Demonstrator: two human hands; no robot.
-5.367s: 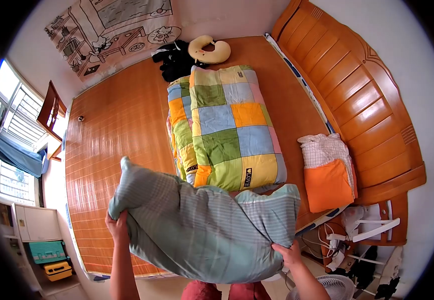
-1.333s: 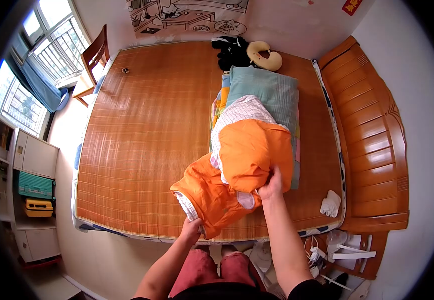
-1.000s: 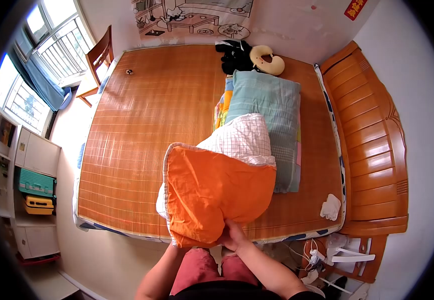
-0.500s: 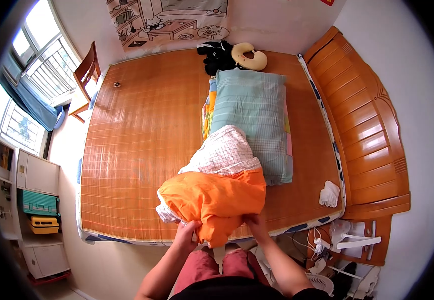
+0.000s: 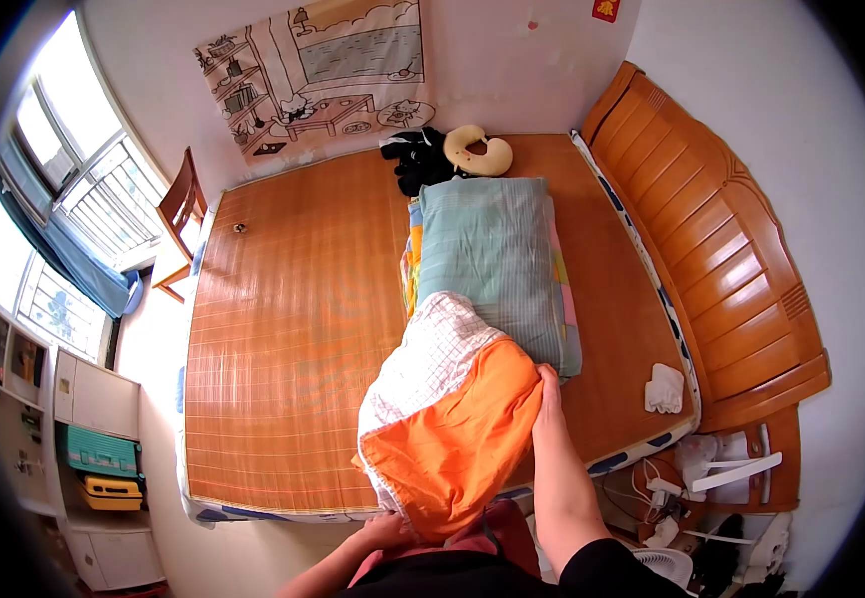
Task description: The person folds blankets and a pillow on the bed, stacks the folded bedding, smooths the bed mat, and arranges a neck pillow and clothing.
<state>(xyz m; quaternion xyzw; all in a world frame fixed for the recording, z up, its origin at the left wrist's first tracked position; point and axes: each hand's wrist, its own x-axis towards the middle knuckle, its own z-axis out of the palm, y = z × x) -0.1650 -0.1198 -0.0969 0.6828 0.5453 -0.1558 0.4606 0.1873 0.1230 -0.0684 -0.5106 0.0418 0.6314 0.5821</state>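
Observation:
A quilt [image 5: 462,439], bright orange on one side and white with a fine check on the other, lies partly on the bed and hangs over its near edge against my legs. My left hand [image 5: 388,530] is closed on its lower left edge, low beside my thigh; some of the fingers are hidden. Higher up, my right hand [image 5: 549,389] grips the quilt's right edge, thumb in sight and fingers mostly behind the cloth. The checked end of the quilt rests against a folded green-blue quilt [image 5: 487,259], which lies on colourful bedding [image 5: 413,249].
A brown mat [image 5: 293,329] covers the bed. A beige neck pillow [image 5: 492,159] and a black plush item [image 5: 417,164] lie at the far side. The wooden headboard [image 5: 711,239] stands right, near a white cloth [image 5: 664,389]. Cables [image 5: 642,488] clutter the lower right.
My right hand has moved up and right, drawing the quilt's edge along and spreading the orange side. My left hand has dropped lower, toward my body. The view has tilted up slightly.

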